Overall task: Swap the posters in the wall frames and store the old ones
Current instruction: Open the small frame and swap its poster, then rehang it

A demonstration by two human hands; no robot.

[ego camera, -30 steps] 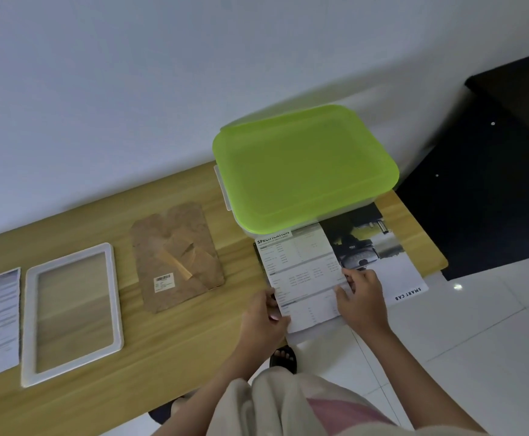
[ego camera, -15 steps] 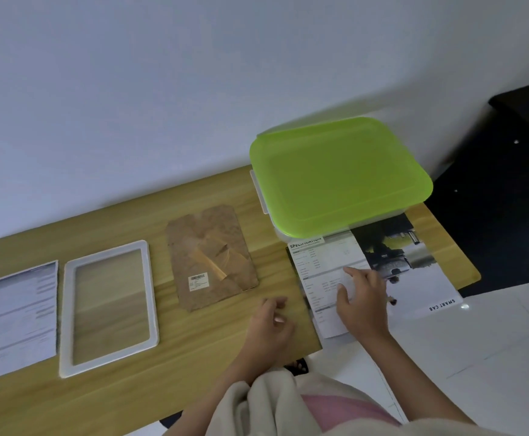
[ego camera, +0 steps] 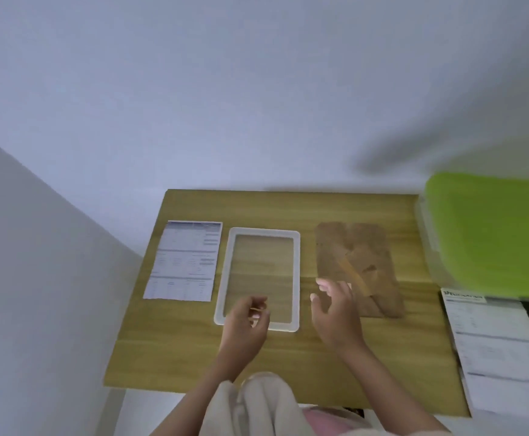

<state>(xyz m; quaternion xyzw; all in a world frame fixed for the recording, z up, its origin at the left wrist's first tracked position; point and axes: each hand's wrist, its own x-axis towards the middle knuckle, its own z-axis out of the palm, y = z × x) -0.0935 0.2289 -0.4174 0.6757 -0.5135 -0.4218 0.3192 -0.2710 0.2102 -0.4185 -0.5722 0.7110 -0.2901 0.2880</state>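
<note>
A white picture frame (ego camera: 294, 247) with a clear pane lies flat in the middle of the wooden table (ego camera: 288, 366). My left hand (ego camera: 246, 325) hovers over the frame's near edge with fingers loosely curled, holding nothing. My right hand (ego camera: 335, 309) hangs just right of the frame, fingers spread, partly over the brown backing board (ego camera: 360, 259). A printed poster sheet (ego camera: 184, 259) lies left of the frame. Another poster (ego camera: 493, 347), headed "Specification", lies at the table's right end, its top tucked under the green-lidded box (ego camera: 496, 234).
The table stands against a pale wall, with a wall corner at the left. The green-lidded plastic box fills the table's far right. My knees in light clothing show below the table's near edge.
Both hands let go of the right-hand poster and moved left to the frame. The view has swung left, so the frame now sits in the middle.
</note>
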